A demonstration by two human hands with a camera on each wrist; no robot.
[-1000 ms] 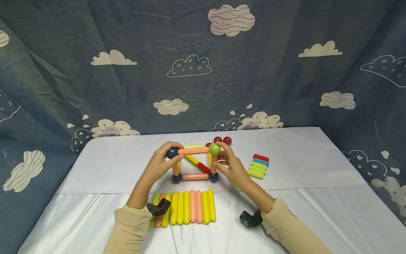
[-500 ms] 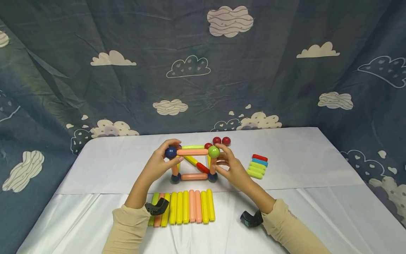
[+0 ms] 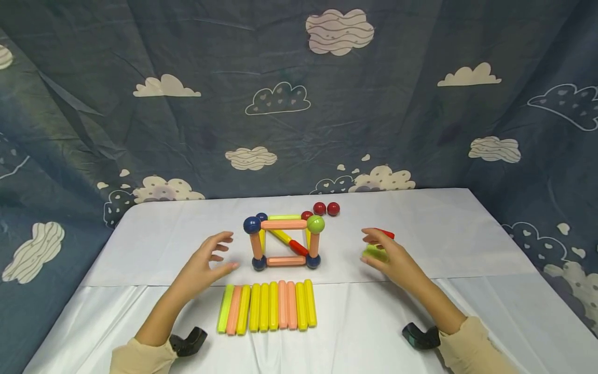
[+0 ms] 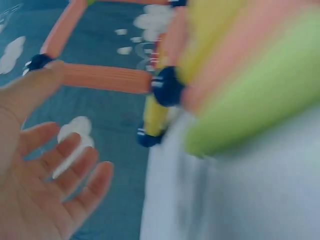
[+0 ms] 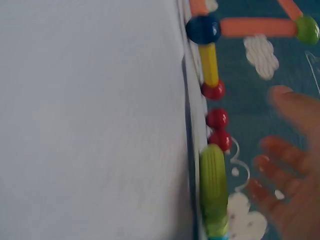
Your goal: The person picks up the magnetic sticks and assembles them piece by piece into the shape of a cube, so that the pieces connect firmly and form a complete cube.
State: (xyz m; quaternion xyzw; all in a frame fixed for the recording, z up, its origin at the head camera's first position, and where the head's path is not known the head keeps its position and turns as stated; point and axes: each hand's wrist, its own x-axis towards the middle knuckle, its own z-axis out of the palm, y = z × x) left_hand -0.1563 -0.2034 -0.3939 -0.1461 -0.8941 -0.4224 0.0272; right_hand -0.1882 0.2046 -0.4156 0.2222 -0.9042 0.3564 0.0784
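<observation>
Left hand (image 3: 198, 267) and right hand (image 3: 394, 259) hold nothing, fingers relaxed — the ball-and-rod frame (image 3: 283, 224) stands between them, touching neither, nearer the left fingertips. Long rods (image 3: 264, 306) lie right of the left wrist — short rods (image 3: 375, 254) partly hidden behind the right hand.

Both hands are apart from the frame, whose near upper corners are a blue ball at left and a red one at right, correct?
Not quite: the head view shows the near upper right ball is green, not red. Left hand and right hand are indeed apart from the frame.
</observation>
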